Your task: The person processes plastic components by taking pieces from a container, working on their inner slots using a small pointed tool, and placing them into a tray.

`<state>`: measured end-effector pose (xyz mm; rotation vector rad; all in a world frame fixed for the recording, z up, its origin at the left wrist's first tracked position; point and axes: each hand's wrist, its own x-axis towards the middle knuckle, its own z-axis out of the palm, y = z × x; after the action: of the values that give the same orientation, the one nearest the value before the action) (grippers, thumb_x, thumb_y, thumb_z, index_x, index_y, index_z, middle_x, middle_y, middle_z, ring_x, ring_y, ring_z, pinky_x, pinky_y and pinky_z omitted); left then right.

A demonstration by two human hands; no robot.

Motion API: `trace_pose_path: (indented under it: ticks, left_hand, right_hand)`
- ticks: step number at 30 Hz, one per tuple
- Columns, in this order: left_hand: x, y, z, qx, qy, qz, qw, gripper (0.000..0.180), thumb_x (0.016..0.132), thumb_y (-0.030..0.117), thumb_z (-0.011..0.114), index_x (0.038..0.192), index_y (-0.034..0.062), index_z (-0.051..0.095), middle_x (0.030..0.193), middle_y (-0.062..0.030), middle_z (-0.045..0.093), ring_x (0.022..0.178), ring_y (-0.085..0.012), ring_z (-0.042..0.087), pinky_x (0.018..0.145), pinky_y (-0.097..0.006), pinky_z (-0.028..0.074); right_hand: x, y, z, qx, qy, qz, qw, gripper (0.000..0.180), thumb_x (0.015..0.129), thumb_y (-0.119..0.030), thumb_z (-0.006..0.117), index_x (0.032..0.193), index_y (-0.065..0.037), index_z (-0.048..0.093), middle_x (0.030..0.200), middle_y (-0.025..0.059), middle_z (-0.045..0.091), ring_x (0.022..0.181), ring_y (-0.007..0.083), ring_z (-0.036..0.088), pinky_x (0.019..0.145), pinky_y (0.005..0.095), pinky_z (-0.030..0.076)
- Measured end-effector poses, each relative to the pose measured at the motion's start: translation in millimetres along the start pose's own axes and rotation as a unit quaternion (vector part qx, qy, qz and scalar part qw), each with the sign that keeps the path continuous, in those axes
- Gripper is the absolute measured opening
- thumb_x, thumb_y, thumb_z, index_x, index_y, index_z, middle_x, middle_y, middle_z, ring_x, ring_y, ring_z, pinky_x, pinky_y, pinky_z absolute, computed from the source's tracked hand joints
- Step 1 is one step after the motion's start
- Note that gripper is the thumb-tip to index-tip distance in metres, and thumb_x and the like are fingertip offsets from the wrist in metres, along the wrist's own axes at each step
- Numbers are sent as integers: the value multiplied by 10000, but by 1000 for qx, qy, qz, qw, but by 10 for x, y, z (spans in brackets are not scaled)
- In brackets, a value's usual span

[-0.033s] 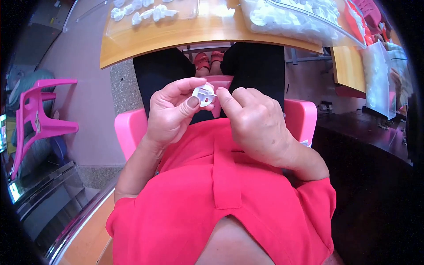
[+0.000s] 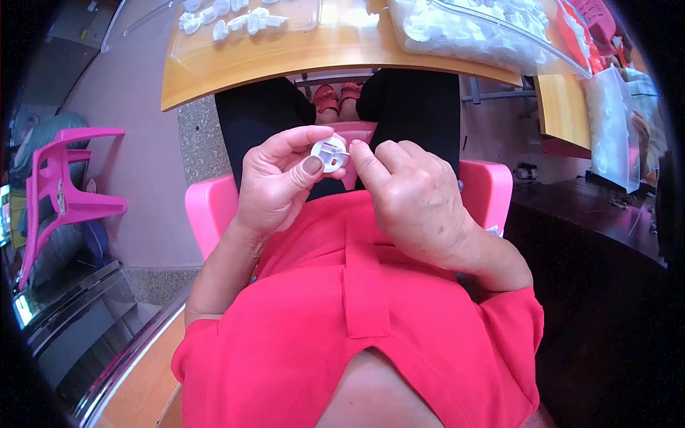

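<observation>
Above my lap, my left hand [image 2: 278, 178] pinches a small round white plastic part [image 2: 328, 165] between thumb and fingers. Its open face is turned up, showing a raised bar across the inside and small slots. Close on its right side is my right hand [image 2: 417, 189], with the index finger stretched to the part's rim and the other fingers curled. A thin pale sliver reaches from that fingertip onto the part; whether it is a separate piece held there is too small to tell. The right thumb is hidden beneath the hand.
A wooden table [image 2: 342, 53] stands ahead, its edge beyond my knees. On it are a clear bin [image 2: 492, 53] of white plastic parts and, at left, several loose white parts [image 2: 253, 20]. A clear bag [image 2: 610, 135] hangs at right. A pink chair [image 2: 61, 185] stands at left.
</observation>
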<state>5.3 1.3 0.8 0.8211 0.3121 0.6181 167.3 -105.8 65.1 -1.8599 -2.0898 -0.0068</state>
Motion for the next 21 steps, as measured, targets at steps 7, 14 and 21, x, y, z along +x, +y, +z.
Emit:
trace_pose_path:
  ticks: [7,14,21]
  left_hand:
    - [1,11,12,6,3,-14,1000,331,905,36,626,1218,-52,570,1100,-168,656,937,-227,664,851,-346,562]
    - [0,23,28,-10,5,-13,1000,331,908,35,620,1223,-52,567,1102,-171,656,937,-235,668,852,-354,567]
    - [-4,21,0,-9,8,-30,999,329,909,29,617,1224,-54,567,1096,-171,659,935,-233,668,851,-359,568]
  right_hand:
    - [-18,3,10,-127,22,-55,990,404,716,-94,626,1094,48,637,749,56,530,668,178,516,518,295,427]
    - [11,9,11,-116,65,-63,989,316,748,-147,602,977,62,666,700,67,533,655,192,514,513,309,385]
    - [-6,-15,37,-166,43,-84,982,368,734,-116,629,1048,75,648,763,66,520,685,172,496,510,280,372]
